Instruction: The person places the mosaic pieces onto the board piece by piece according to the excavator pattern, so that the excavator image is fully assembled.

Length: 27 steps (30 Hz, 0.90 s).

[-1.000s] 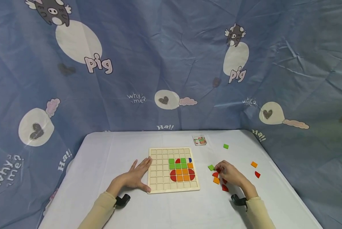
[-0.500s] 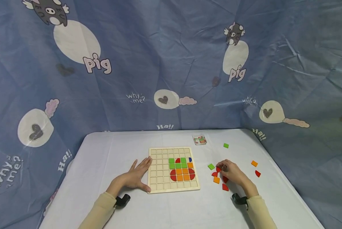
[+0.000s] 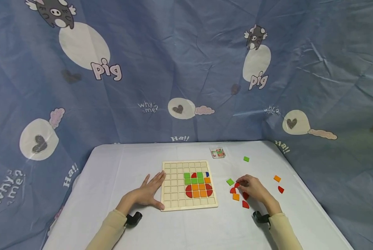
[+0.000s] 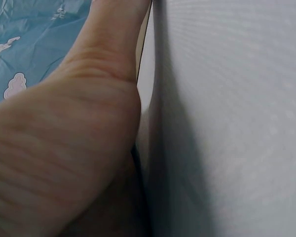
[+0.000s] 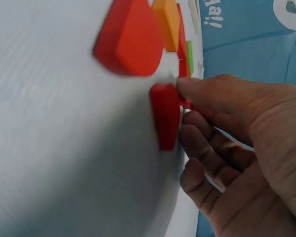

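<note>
Head view: by the curled right hand [image 3: 253, 187], a red piece [image 3: 237, 185] is touched, whether pinched cannot be told; it has been nudged slightly toward the board [image 3: 174, 190], touched by the spread left hand [image 3: 147, 192], its pattern unchanged.

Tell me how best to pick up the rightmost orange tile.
Pinch the orange tile by its left and right edges, probably best from above with the right hand, which is nearer. It lies flat with straight sides, so edges offer the likeliest hold; a red piece lies just off its near side, leaving those two edges free.
</note>
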Each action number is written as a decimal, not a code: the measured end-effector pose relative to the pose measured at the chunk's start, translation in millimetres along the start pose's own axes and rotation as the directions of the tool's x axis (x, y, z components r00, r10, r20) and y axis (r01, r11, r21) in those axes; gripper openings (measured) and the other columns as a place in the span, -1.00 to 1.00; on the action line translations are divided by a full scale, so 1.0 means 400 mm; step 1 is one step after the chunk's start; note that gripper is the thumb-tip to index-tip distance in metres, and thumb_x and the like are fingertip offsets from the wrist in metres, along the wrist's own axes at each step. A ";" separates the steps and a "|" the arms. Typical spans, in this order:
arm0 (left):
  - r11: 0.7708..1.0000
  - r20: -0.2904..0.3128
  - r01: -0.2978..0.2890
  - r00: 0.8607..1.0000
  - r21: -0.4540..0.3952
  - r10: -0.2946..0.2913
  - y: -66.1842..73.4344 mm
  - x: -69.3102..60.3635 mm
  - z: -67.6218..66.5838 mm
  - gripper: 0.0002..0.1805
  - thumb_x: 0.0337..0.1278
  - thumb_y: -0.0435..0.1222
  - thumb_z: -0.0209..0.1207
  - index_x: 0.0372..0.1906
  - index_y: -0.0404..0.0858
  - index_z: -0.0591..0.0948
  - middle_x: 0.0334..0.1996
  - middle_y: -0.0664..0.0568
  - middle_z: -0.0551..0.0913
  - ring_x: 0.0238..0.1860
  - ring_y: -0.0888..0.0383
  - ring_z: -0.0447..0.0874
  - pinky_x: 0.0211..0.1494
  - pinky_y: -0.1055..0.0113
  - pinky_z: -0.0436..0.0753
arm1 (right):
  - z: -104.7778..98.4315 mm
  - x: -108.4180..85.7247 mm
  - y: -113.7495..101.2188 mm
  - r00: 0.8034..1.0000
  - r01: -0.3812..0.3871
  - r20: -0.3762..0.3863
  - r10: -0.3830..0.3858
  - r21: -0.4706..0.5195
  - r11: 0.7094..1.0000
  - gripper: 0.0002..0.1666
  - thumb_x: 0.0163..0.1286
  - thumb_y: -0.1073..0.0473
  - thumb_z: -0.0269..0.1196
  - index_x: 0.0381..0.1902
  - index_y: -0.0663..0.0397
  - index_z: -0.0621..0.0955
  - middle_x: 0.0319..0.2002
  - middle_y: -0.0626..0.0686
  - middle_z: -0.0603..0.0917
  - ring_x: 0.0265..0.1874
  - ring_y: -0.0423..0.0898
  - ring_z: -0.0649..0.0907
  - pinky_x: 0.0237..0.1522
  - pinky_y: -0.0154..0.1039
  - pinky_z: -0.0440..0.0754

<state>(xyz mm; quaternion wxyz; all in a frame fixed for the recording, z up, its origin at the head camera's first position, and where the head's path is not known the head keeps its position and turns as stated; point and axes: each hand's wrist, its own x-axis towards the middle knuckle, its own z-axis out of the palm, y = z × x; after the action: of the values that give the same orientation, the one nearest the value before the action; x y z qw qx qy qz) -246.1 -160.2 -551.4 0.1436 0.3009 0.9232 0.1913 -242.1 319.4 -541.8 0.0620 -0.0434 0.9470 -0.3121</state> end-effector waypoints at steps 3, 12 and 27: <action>1.000 0.004 0.002 1.000 -0.009 -0.002 0.001 -0.001 -0.002 0.49 -0.40 0.42 0.31 0.54 -0.29 -0.17 0.56 -0.14 -0.26 0.57 -0.10 -0.31 0.50 -0.24 -0.39 | 0.000 0.002 0.004 1.000 -0.024 -0.011 0.024 -0.010 1.000 -0.75 0.20 0.25 0.35 -0.13 0.03 0.67 -0.20 -0.05 0.64 -0.22 -0.15 0.60 -0.08 -0.14 0.68; 1.000 0.009 0.005 1.000 -0.002 -0.004 0.005 -0.005 -0.008 0.48 -0.39 0.40 0.32 0.53 -0.31 -0.17 0.56 -0.16 -0.26 0.57 -0.12 -0.30 0.50 -0.25 -0.37 | -0.001 0.004 0.002 1.000 -0.021 -0.009 0.021 -0.024 0.999 -0.72 0.16 0.20 0.38 -0.14 0.08 0.64 -0.24 -0.04 0.64 -0.26 -0.14 0.58 -0.14 -0.18 0.66; 1.000 0.010 0.004 1.000 -0.004 -0.004 0.006 -0.004 -0.009 0.48 -0.39 0.41 0.31 0.54 -0.30 -0.17 0.56 -0.14 -0.26 0.57 -0.11 -0.31 0.50 -0.24 -0.39 | 0.051 0.068 -0.131 0.981 0.192 -0.038 -0.191 0.022 0.981 -0.80 0.17 0.14 0.40 -0.22 -0.03 0.67 -0.33 -0.13 0.61 -0.36 -0.21 0.54 -0.36 -0.38 0.56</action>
<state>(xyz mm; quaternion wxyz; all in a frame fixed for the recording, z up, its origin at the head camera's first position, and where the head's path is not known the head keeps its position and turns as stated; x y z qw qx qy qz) -245.0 -160.2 -546.8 0.1492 0.2998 0.9226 0.1913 -263.8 262.2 -529.4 0.0152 -0.1280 0.9354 -0.3292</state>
